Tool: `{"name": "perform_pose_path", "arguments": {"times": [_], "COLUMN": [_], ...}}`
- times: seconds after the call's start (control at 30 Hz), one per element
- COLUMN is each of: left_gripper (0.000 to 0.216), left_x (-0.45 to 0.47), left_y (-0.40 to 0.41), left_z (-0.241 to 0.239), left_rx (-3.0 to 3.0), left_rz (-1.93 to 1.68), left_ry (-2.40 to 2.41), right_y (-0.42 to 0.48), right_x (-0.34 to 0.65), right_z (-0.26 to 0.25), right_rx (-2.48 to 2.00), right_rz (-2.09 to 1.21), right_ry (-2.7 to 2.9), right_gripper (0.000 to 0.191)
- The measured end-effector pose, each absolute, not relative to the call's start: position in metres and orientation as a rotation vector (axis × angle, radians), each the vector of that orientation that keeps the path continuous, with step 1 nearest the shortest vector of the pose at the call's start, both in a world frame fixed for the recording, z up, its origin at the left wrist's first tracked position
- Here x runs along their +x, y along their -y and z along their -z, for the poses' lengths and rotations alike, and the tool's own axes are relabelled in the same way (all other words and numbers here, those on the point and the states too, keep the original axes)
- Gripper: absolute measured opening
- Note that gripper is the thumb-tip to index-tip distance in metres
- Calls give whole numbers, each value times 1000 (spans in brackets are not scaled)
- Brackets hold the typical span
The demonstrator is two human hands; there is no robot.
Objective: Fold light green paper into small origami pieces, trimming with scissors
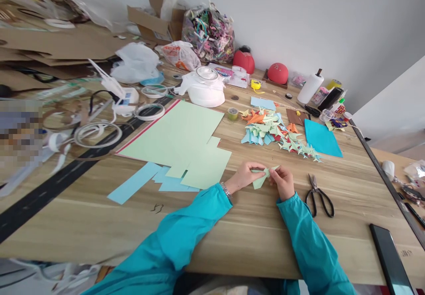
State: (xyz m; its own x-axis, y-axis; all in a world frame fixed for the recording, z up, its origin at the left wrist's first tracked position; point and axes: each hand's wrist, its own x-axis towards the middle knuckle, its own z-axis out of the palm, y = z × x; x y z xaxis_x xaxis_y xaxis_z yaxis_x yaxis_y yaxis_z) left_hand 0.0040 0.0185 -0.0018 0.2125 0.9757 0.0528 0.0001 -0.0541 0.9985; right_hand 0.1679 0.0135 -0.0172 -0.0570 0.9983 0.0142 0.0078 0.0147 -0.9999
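Note:
Between my two hands is a pale green folded paper piece (259,181), held just above the wooden table. My left hand (245,176) pinches its left side, thumb along the paper. On the other side, my right hand (283,181) grips a narrow tip between thumb and fingertips. Beyond them lies a heap of folded paper figures (265,129) in green, blue, orange and red. Black-handled scissors (318,197) rest to the right of my right hand. Left of my hands, light green paper sheets (175,131) overlap light blue paper strips (134,183).
A black phone (392,257) lies near the front right edge. A turquoise paper square (322,138) sits right of the heap. Farther back are a yellow tape measure (255,85), red pincushions (277,73) and a stuffed plastic bag (208,34). Tape rolls (98,135) and cables crowd the left.

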Motion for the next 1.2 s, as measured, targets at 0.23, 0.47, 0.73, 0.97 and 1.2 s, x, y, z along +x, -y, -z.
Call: {"name": "perform_pose_path", "arguments": {"times": [0.23,0.47,0.73,0.97,1.2], "left_gripper": [30,27,32,21,26], "left_x": [6,15,14,10,12], "left_y": [-19,-15,-14,-14,-12], "left_z": [4,4,4,1,-1], "left_rx": [1077,946,881,1025,1185], "left_rz": [-1151,-1138,-1176,-1143,-1157], "left_ry": [-991,-874,-888,-877,-958], "right_y": [-11,-9,-9,-9,-8], "right_x": [163,160,162,161,160], "right_z": [18,21,20,20,17], "right_rx": [-1145,-1151,-1163,-1171,-1163], "right_rz": [-1179,-1092,-1010,-978,-964], "right_ry": [1164,1097,1145,1142,1172], "right_gripper": [28,27,24,23,19]}}
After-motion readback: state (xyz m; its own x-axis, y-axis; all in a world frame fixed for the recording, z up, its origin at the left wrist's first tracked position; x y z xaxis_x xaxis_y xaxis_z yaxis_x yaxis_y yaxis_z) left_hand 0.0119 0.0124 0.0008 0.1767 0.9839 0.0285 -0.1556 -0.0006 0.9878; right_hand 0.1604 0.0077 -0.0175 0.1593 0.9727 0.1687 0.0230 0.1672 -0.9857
